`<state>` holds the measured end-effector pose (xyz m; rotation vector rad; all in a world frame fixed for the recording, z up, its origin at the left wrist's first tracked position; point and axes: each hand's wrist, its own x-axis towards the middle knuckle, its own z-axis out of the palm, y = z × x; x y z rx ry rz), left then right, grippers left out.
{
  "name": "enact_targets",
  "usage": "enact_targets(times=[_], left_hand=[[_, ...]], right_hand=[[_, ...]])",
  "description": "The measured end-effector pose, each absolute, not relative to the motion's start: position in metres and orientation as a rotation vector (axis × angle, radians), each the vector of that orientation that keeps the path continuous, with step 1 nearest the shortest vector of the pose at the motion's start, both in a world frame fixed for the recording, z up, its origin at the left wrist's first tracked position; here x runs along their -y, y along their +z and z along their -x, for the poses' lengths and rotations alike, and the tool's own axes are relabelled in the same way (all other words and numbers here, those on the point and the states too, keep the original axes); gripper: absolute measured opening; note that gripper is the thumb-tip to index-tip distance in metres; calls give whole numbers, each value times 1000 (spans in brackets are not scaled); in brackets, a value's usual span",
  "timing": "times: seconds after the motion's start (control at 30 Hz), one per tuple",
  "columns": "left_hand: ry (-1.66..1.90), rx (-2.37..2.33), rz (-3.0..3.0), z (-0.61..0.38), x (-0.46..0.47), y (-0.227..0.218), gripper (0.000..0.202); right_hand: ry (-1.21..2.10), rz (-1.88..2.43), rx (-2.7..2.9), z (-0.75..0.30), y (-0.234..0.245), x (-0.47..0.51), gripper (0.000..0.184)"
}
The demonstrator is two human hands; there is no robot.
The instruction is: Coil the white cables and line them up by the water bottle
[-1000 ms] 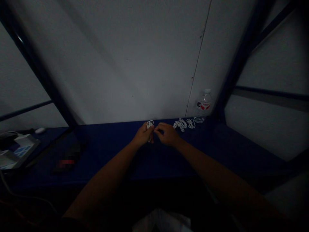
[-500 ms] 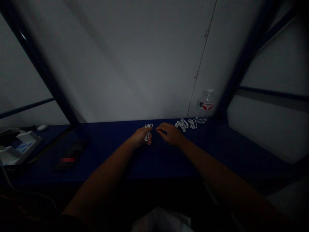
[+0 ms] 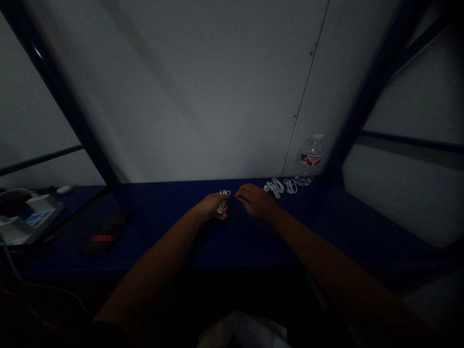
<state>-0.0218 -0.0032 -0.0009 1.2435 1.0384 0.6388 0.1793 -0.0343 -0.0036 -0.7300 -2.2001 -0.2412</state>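
In the head view a folded white cable (image 3: 222,208) is gripped between the thumb and fingers of my left hand (image 3: 209,207), with loops sticking out above and below the thumb. Just to the right, my right hand (image 3: 256,202) has its thumb and fingertips drawn together in a pinch, a short gap from that cable. Whether anything thin is between those fingertips is too dark and small to tell. Beyond my right hand lie another bundled white cable (image 3: 277,188) and a smaller coiled white cable (image 3: 290,186).
A clear plastic bottle (image 3: 311,160) stands by the wall at the back right of the blue table (image 3: 232,246). To the left lie a blurred dark object (image 3: 105,234) and a power strip (image 3: 39,220) with white plugs. Blue frame posts (image 3: 78,123) rise at both sides.
My right thumb and fingertips have drawn slightly closer together. The cable stays in my left hand, and the view has shifted slightly.
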Motion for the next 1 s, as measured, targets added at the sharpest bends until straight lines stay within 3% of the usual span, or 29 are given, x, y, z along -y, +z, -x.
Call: enact_targets(times=[0.27, 0.5, 1.0], left_hand=[[496, -846, -1150, 26, 8, 9, 27], [539, -817, -941, 27, 8, 13, 28], [574, -919, -1111, 17, 15, 10, 30]], right_hand=[[-228, 771, 2174, -190, -3, 31, 16], [-445, 706, 2305, -176, -1, 39, 33], [-349, 680, 2340, -170, -15, 27, 22]])
